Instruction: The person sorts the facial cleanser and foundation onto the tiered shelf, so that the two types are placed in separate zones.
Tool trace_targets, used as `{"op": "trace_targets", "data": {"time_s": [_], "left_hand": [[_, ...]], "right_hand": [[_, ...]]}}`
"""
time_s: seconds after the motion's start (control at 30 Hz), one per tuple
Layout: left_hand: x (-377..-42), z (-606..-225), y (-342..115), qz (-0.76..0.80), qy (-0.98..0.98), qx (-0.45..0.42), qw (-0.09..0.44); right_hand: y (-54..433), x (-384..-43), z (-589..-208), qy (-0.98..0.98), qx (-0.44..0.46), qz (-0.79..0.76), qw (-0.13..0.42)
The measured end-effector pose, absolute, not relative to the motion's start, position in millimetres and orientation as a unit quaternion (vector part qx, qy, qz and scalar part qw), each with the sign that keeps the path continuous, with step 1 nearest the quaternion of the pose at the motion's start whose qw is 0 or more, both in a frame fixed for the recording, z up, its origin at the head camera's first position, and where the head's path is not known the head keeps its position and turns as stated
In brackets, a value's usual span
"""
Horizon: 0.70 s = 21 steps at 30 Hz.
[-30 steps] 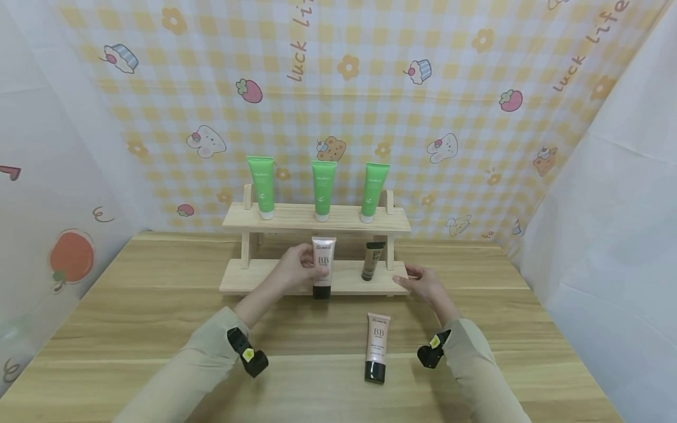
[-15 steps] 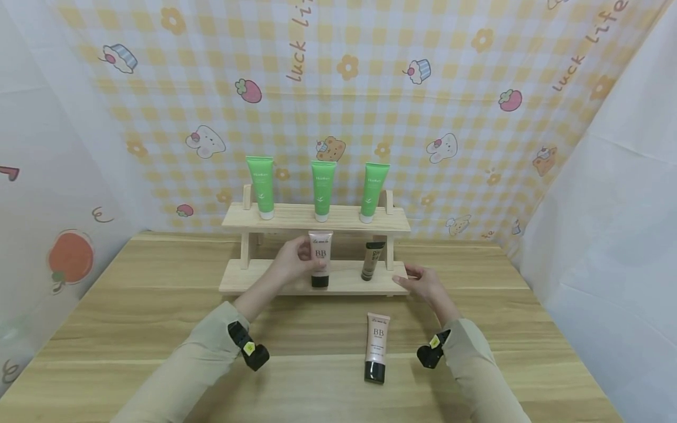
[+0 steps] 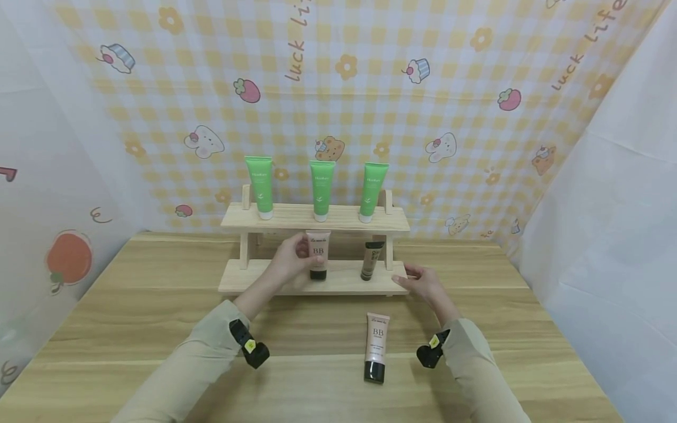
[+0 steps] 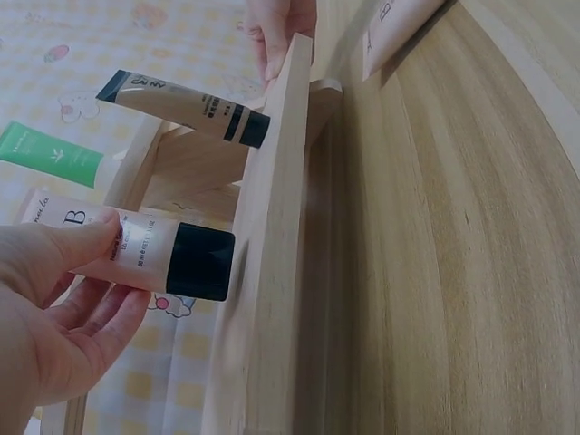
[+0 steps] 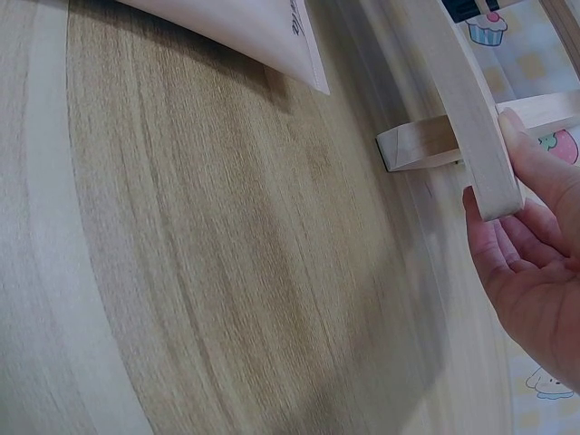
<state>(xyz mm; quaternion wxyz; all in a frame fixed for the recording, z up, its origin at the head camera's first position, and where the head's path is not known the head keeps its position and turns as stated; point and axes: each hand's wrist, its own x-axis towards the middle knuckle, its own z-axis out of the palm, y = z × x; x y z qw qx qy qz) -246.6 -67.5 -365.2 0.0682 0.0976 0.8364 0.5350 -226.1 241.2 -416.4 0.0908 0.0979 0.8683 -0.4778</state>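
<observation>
My left hand (image 3: 290, 259) pinches a pink BB cream tube (image 4: 145, 246) between thumb and fingers. The tube is upright, black cap down, over the middle of the lower board of a two-tier wooden shelf (image 3: 338, 283). In the left wrist view the cap is very close to the board; whether it touches, I cannot tell. My right hand (image 3: 425, 284) grips the right end of that lower board, thumb on top and fingers beneath, as the right wrist view shows. A small dark-ended beige tube (image 3: 371, 261) stands on the board's right part.
Three green tubes (image 3: 321, 191) stand along the upper board (image 3: 296, 217). A second pink BB cream tube (image 3: 376, 348) lies on the wooden table (image 3: 296, 382) in front of the shelf. Behind hangs a checked curtain (image 3: 370, 117), with pale curtains at both sides.
My left hand has carried the pink tube back and slightly left, from in front of the lower board's edge to over the board. My right hand keeps its grip on the shelf end.
</observation>
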Motion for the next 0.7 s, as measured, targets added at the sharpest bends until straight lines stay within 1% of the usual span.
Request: {"op": "trace_targets", "data": {"time_s": [0.43,0.7], "left_hand": [[-247.8,-368.8,-67.2,0.531,0.839,0.094,0.063],[-247.7,-373.5,-67.2,0.525,0.843,0.105,0.055]], "right_hand": [[241.1,-226.6,-416.5,0.860,0.087,-0.495,0.088],[240.7,-225.9,-415.6,0.858,0.090,-0.497,0.099]]}}
